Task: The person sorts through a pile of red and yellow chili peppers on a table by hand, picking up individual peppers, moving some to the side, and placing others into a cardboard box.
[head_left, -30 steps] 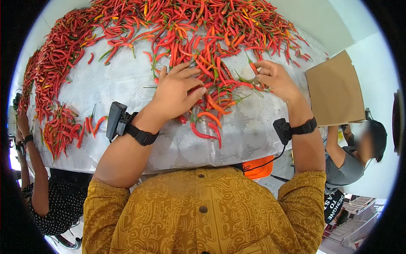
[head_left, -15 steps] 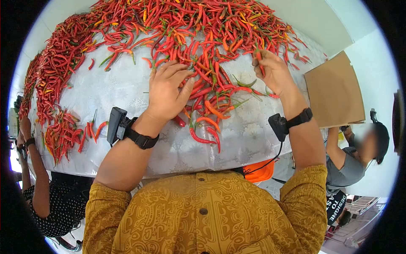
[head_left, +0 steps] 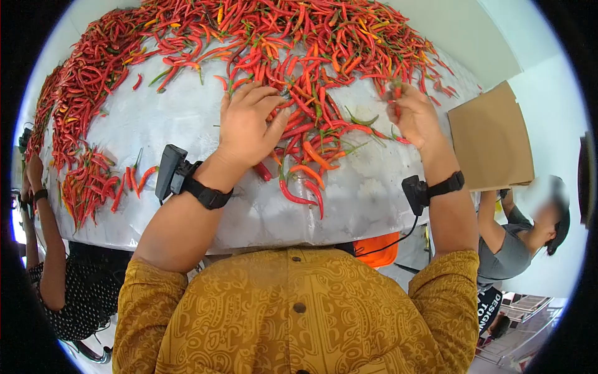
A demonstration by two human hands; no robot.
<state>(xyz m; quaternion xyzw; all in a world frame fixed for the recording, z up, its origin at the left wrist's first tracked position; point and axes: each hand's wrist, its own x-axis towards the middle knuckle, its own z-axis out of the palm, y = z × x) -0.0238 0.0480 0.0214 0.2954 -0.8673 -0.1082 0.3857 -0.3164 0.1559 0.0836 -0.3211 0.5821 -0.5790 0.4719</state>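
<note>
A big heap of red chillies (head_left: 293,37) covers the far half of a table under a silvery patterned cloth (head_left: 180,124). My left hand (head_left: 249,121) lies flat, fingers spread, on a small bunch of chillies (head_left: 311,156) near the middle. My right hand (head_left: 414,115) is raised at the right edge of the heap, its fingers pinched on one red chilli (head_left: 396,100) with a green stem. Both wrists wear black bands with small devices.
A separate small pile of chillies (head_left: 90,184) lies at the table's left edge, where another person's arm (head_left: 43,249) reaches. A cardboard sheet (head_left: 492,137) sits at the right. A second person (head_left: 523,237) crouches at lower right. An orange item (head_left: 380,246) is under the table edge.
My right hand rose from the bunch to the right edge of the heap with a chilli in its fingers. My left hand slid slightly up the bunch.
</note>
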